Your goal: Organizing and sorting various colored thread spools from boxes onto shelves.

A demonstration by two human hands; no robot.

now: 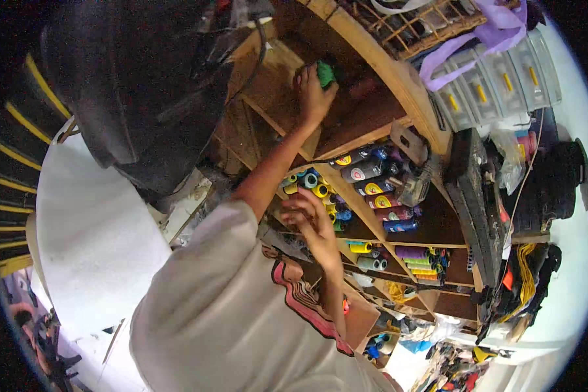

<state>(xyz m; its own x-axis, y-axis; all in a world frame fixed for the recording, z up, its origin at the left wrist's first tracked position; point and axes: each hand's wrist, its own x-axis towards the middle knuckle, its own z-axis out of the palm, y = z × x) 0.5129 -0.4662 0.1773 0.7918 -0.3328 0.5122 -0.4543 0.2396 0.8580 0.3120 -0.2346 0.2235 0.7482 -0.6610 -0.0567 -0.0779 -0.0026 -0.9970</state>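
My left hand (315, 98) reaches up into a wooden compartment, its fingers closed around a small crumpled green bundle (325, 74). Whether that bundle is thread or cloth cannot be made out. Lower down, my right hand (310, 225) is in the air in front of the shelves, fingers apart and loosely bent, with nothing visible in it. Just behind it, yellow, blue and green thread cones (319, 191) fill a compartment, partly hidden by the hand. Dark labelled bottles (366, 171) lie in the neighbouring compartment.
A wooden shelf unit (398, 85) with dividers spans the middle. Clear plastic drawers (496, 81), a purple ribbon (503, 29) and a wicker basket (418, 26) sit on its top. More thread spools (424, 261) are stacked lower. A large black object (137, 85) and a white surface (91, 235) stand left.
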